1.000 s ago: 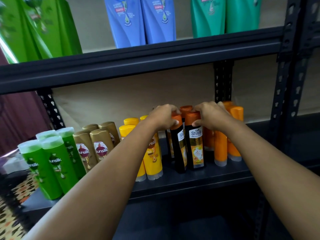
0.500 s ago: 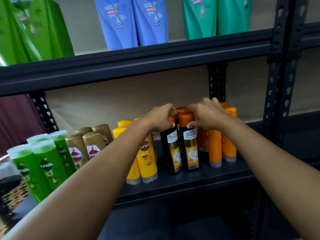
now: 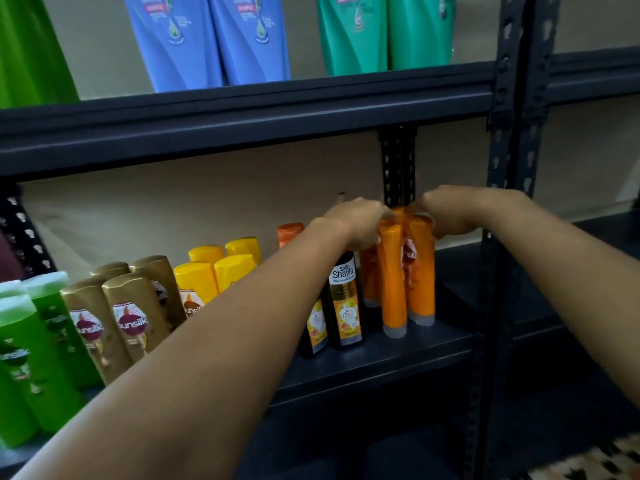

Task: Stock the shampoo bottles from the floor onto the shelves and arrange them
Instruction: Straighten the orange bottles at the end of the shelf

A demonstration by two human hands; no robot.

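Observation:
Several orange shampoo bottles [image 3: 393, 289] stand in a tight group at the right end of the lower shelf [image 3: 374, 365]. My left hand [image 3: 353, 220] grips the cap of the front orange bottle from the left. From the right, my right hand [image 3: 450, 211] curls round the cap of the orange bottle beside it [image 3: 420, 278]. Two black Shayla bottles [image 3: 346, 306] stand just left of them, under my left wrist. Further left come yellow bottles [image 3: 199, 285], gold Sunsilk bottles [image 3: 133, 317] and green bottles [image 3: 33, 355].
The upper shelf [image 3: 242, 112] carries blue bottles [image 3: 207, 39], teal bottles [image 3: 381, 32] and a green one [image 3: 27, 50]. A black perforated upright [image 3: 502, 202] stands right of the orange bottles. Patterned floor [image 3: 595, 459] shows at the bottom right.
Both hands have left the caps of the black Shayla bottles and moved right onto the orange bottles' caps. The view has shifted to the right as well.

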